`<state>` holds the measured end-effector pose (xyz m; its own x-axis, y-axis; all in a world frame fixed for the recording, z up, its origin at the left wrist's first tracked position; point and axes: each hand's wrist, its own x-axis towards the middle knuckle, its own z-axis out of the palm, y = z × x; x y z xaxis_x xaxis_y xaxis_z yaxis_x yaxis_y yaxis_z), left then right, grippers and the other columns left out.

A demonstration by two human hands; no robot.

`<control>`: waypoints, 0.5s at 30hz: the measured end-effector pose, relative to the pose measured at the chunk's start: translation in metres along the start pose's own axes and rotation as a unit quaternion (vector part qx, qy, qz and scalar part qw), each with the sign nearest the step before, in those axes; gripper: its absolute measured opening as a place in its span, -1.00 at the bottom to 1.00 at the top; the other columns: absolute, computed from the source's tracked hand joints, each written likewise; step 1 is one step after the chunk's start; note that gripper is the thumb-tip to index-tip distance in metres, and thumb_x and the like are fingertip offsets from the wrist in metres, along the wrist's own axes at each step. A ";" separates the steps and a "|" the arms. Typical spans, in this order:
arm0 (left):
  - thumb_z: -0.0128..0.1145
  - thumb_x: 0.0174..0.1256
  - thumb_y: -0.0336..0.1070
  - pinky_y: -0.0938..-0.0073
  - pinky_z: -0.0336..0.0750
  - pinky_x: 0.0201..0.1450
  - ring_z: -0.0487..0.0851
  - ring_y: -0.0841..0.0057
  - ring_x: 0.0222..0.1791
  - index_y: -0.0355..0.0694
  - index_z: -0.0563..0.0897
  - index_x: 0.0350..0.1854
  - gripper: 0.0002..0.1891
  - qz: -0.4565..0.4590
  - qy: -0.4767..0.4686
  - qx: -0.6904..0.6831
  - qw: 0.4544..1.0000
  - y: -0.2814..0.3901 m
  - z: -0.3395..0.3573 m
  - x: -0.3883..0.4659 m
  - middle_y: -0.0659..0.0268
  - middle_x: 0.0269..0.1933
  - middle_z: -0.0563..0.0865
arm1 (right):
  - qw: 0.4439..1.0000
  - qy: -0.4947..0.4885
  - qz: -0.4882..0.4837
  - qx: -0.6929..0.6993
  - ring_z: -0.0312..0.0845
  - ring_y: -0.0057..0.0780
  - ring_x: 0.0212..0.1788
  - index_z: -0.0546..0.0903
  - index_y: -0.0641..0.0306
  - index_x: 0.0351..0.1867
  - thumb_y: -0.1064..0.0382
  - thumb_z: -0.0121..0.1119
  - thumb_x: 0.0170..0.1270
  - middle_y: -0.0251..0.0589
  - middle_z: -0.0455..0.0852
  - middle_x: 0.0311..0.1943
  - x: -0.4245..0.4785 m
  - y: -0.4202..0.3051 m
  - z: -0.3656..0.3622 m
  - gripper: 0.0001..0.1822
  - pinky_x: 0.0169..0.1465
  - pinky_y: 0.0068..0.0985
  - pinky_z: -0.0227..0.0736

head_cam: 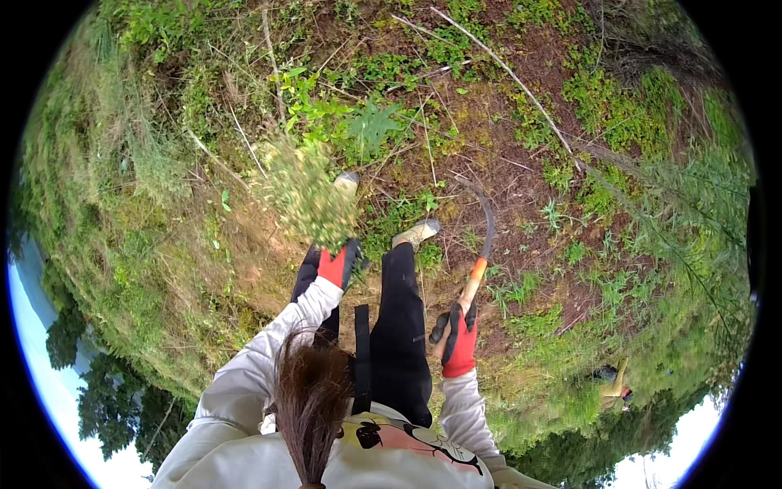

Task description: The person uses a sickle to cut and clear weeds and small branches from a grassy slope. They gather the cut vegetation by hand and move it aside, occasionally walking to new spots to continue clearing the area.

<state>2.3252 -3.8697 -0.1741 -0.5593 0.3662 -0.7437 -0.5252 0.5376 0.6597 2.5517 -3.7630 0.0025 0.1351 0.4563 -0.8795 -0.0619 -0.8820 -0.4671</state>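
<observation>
My left hand (339, 266), in a red and black work glove, is closed around a bunch of leafy cut stems (308, 192). The bunch fans out beyond the fist, blurred, and partly covers one of my shoes (347, 182). On the right, my gloved right hand (458, 336) grips the wooden handle (470, 292) of a sickle. Its curved dark blade (489, 220) points away from me, over brown ground litter, with the tip hooking left. An orange band marks where blade and handle join.
Weedy, sloping ground surrounds my feet. A long dry stick (513, 76) lies at the upper right, and thin twigs are scattered ahead. Low green plants (372, 125) grow just before my shoes. Another person (617, 388) is bent over in the distance at the right.
</observation>
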 end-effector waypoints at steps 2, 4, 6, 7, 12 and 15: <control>0.11 0.24 -0.31 0.40 0.39 0.09 0.54 0.25 0.05 -0.22 0.54 -0.04 -0.74 0.035 0.036 0.103 0.993 -0.087 -0.052 0.004 0.06 -0.05 0.62 | 0.995 -0.066 0.047 -0.054 0.38 -0.55 -0.70 0.39 0.11 -0.14 0.18 0.08 0.32 -0.35 0.48 -0.60 0.036 0.008 0.024 -0.82 -0.64 -0.54 0.32; 0.09 0.24 -0.34 0.38 0.37 0.10 0.52 0.25 0.06 -0.23 0.54 -0.05 -0.75 -0.059 0.056 0.140 0.987 -0.098 -0.075 0.021 0.06 -0.01 0.62 | 0.986 -0.125 0.090 -0.060 0.38 -0.52 -0.74 0.37 0.03 -0.08 0.17 0.10 0.30 -0.34 0.50 -0.62 0.078 0.028 0.039 -0.77 -0.69 -0.51 0.32; 0.11 0.22 -0.31 0.35 0.43 -0.01 0.59 0.24 -0.06 -0.27 0.54 -0.07 -0.74 -0.089 0.072 0.319 0.941 -0.036 -0.064 0.056 0.10 -0.08 0.65 | 0.986 -0.077 0.129 -0.073 0.36 -0.48 -0.78 0.37 0.04 -0.19 0.14 0.11 0.29 -0.32 0.46 -0.68 0.117 0.050 0.062 -0.81 -0.72 -0.49 0.28; 0.12 0.22 -0.29 0.35 0.43 -0.02 0.60 0.23 -0.08 -0.28 0.54 -0.06 -0.72 -0.088 0.104 0.380 0.915 -0.026 -0.069 0.074 0.09 -0.10 0.66 | 0.987 -0.090 0.101 -0.086 0.36 -0.49 -0.77 0.37 0.04 -0.20 0.14 0.12 0.28 -0.34 0.46 -0.68 0.139 0.066 0.077 -0.81 -0.72 -0.49 0.28; 0.21 0.16 -0.04 0.32 0.42 -0.02 0.61 0.15 -0.07 -0.32 0.56 -0.02 -0.53 0.080 0.078 0.264 0.958 -0.023 -0.060 0.158 0.01 -0.08 0.67 | 0.965 -0.137 0.011 -0.225 0.54 -0.38 -0.45 0.29 0.21 0.21 0.11 0.15 0.22 -0.19 0.60 -0.42 0.247 0.105 0.163 -0.44 -0.37 -0.40 0.44; 0.20 0.15 0.03 0.34 0.34 0.14 0.51 0.13 0.11 -0.32 0.37 0.20 -0.34 0.054 0.124 0.290 0.947 -0.048 -0.068 0.212 -0.04 0.09 0.56 | 0.913 -0.142 -0.046 -0.380 0.56 -0.01 -0.07 0.31 0.28 0.20 0.00 0.17 0.13 0.11 0.63 -0.14 0.258 0.106 0.222 -0.35 -0.01 -0.28 0.41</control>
<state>2.1883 -3.8697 -0.3562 -0.7613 0.2917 -0.5791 -0.0553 0.8606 0.5062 2.3606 -3.7124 -0.2944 -0.1633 0.4492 -0.8783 0.6555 -0.6159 -0.4369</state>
